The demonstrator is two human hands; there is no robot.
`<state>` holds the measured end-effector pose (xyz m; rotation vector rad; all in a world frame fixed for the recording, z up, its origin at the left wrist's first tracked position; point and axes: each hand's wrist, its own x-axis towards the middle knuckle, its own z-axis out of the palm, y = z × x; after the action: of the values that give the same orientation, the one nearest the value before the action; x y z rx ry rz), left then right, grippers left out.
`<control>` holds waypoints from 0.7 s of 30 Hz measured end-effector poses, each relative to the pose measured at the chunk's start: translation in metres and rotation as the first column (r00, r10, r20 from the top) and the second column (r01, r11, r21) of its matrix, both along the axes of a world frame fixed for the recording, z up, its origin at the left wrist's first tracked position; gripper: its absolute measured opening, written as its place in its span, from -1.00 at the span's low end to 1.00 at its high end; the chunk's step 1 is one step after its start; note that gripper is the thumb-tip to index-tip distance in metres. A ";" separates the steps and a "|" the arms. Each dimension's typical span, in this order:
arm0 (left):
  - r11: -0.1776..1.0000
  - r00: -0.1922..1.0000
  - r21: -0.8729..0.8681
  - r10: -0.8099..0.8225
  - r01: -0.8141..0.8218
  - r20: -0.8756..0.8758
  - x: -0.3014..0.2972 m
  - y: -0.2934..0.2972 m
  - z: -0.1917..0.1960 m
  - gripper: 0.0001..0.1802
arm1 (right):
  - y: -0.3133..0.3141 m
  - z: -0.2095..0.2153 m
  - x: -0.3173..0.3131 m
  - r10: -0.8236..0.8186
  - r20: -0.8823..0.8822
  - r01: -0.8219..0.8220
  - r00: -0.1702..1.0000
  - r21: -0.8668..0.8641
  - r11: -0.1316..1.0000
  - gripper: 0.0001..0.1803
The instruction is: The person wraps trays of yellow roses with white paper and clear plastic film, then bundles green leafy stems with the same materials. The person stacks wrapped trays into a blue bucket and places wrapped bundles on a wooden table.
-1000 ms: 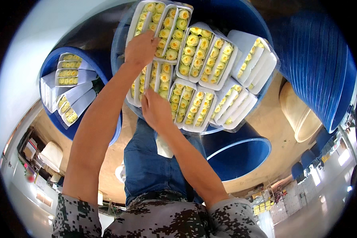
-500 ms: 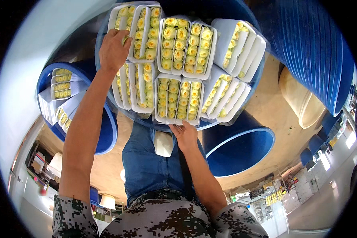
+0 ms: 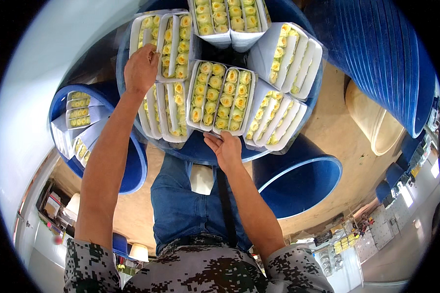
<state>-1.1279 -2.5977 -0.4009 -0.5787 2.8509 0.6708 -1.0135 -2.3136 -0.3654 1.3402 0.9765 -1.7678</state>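
Observation:
Wrapped bunches of pale yellow roses in white sleeves stand packed in a big blue tub [image 3: 195, 152]. My right hand [image 3: 227, 150] grips the near edge of the middle rose bunch [image 3: 221, 97], thumb and fingers at its lower rim. My left hand [image 3: 141, 69] is closed at the upper-left rose bunch [image 3: 175, 46], its fingertips pinched by the white divider; a small bit there is too small to name. Beyond the middle bunch lies a dark gap, then a far rose bunch [image 3: 227, 17]. On the right, two tilted bunches [image 3: 288, 61] show white sleeve edges.
To the left is a smaller blue tub [image 3: 139, 168] with more wrapped roses. A blue tub [image 3: 300, 188] stands at the right, near a stack of ribbed blue tubs [image 3: 376, 63] and cream-coloured tubs [image 3: 371, 119]. Shelves and goods line the room's edge.
The middle bunch has moved away from the near rim together with my right hand. The far bunch sits farther off, and a dark gap has opened between them. My left hand has shifted slightly nearer.

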 end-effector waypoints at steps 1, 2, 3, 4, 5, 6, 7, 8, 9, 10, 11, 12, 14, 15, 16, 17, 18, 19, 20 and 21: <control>1.000 1.000 0.012 0.008 -0.008 -0.007 0.001 -0.001 -0.001 -0.81 | 0.000 0.000 0.001 0.010 -0.020 -0.010 1.000 -0.001 1.000 -0.63; 1.000 1.000 0.024 0.016 -0.016 -0.014 0.002 -0.002 -0.002 -0.81 | 0.000 -0.001 0.002 0.020 -0.039 -0.021 0.999 -0.002 1.000 -0.62; 0.999 1.000 0.034 0.026 -0.025 -0.014 0.003 -0.003 -0.002 -0.80 | 0.000 -0.001 0.002 0.031 -0.059 -0.031 0.998 -0.003 1.000 -0.62; 0.998 0.999 0.045 0.035 -0.034 -0.015 0.004 -0.004 -0.003 -0.80 | 0.000 -0.002 0.000 0.042 -0.063 -0.043 0.997 -0.003 0.999 -0.61; 0.998 0.999 0.054 0.045 -0.044 -0.016 0.004 -0.005 -0.003 -0.79 | 0.001 -0.002 -0.003 0.054 -0.067 -0.055 0.996 -0.003 0.998 -0.61; 0.997 0.998 0.057 0.051 -0.050 -0.020 0.006 -0.006 -0.002 -0.78 | 0.002 -0.003 -0.006 0.067 -0.072 -0.067 0.995 -0.003 0.998 -0.61; 0.997 0.998 0.063 0.054 -0.052 -0.023 0.006 -0.005 0.000 -0.77 | 0.004 -0.003 -0.008 0.089 -0.073 -0.090 0.993 -0.017 0.996 -0.59; 0.996 0.998 0.067 0.057 -0.055 -0.027 0.006 -0.004 0.003 -0.75 | 0.006 -0.005 -0.008 0.099 -0.072 -0.100 0.992 -0.016 0.995 -0.58; 0.994 0.995 0.054 0.093 -0.090 -0.038 0.009 -0.003 0.007 -0.73 | 0.007 -0.007 -0.006 0.110 -0.072 -0.111 0.991 -0.015 0.994 -0.56; 0.991 0.991 0.045 0.125 -0.123 -0.049 0.011 0.001 0.011 -0.70 | 0.009 -0.006 -0.007 0.118 -0.073 -0.119 0.990 -0.012 0.993 -0.54; 0.987 0.986 0.036 0.157 -0.155 -0.061 0.014 0.005 0.017 -0.67 | 0.010 -0.003 -0.006 0.126 -0.094 -0.130 0.988 -0.040 0.991 -0.46; 0.986 0.982 0.052 0.163 -0.159 -0.091 0.019 0.008 0.025 -0.65 | 0.012 0.000 -0.004 0.141 -0.095 -0.145 0.985 -0.038 0.989 -0.44; 0.983 0.973 0.083 0.174 -0.163 -0.152 0.034 0.012 0.041 -0.62 | 0.012 0.011 -0.005 0.169 -0.101 -0.173 0.980 -0.034 0.984 -0.40; 0.983 0.971 0.076 0.178 -0.168 -0.157 0.044 0.016 0.050 -0.62 | 0.018 0.013 -0.001 0.237 -0.140 -0.250 0.961 -0.084 0.964 -0.29; 0.983 0.970 0.067 0.180 -0.171 -0.164 0.058 0.020 0.058 -0.63 | 0.022 0.018 0.003 0.283 -0.123 -0.293 0.951 -0.072 0.953 -0.26; 0.983 0.968 0.056 0.182 -0.175 -0.172 0.073 0.025 0.067 -0.63 | 0.024 0.025 0.009 0.328 -0.107 -0.335 0.939 -0.062 0.940 -0.22; 0.983 0.974 0.053 0.181 -0.175 -0.136 0.090 0.031 0.076 -0.64 | 0.028 0.031 0.015 0.369 -0.091 -0.374 0.925 -0.048 0.926 -0.19; 0.984 0.979 0.048 0.178 -0.174 -0.101 0.111 0.038 0.086 -0.66 | 0.035 0.032 0.024 0.433 -0.094 -0.438 0.897 -0.049 0.897 -0.17; 0.985 0.981 0.078 0.160 -0.152 -0.110 0.135 0.043 0.093 -0.66 | 0.043 0.033 0.035 0.463 -0.099 -0.468 0.881 -0.031 0.883 -0.18; 0.986 0.983 0.108 0.142 -0.129 -0.118 0.161 0.052 0.101 -0.66 | 0.053 0.033 0.048 0.492 -0.101 -0.496 0.865 -0.013 0.868 -0.20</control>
<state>-0.9664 -2.5454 -0.2998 -0.7456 2.8899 0.8977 -0.9659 -2.2609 -0.3322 0.8783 1.2062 -1.4500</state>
